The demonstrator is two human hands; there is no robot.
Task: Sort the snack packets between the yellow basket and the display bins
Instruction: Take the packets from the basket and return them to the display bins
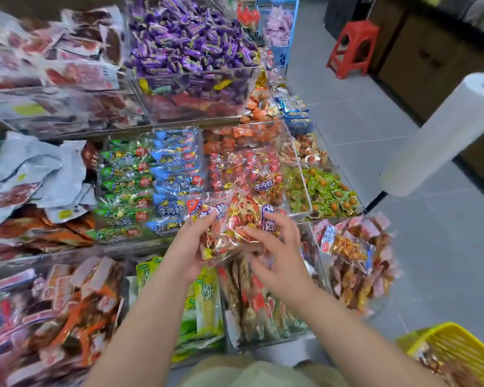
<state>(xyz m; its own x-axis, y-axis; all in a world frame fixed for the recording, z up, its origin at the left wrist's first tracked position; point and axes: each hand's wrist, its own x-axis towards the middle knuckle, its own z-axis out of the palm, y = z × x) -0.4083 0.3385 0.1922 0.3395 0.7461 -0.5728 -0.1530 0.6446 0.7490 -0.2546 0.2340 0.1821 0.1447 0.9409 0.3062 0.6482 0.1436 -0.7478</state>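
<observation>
Red snack packets (235, 227) are bunched between our hands: our left hand (190, 247) grips them from underneath and our right hand (280, 252) pinches their near edge, above the display bins (196, 96).

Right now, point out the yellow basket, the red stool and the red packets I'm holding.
yellow basket (458, 344): head view, on its slatted side wall.
red stool (358, 27): head view, on the seat top.
red packets (235, 216): head view, on the middle of the bundle.
</observation>
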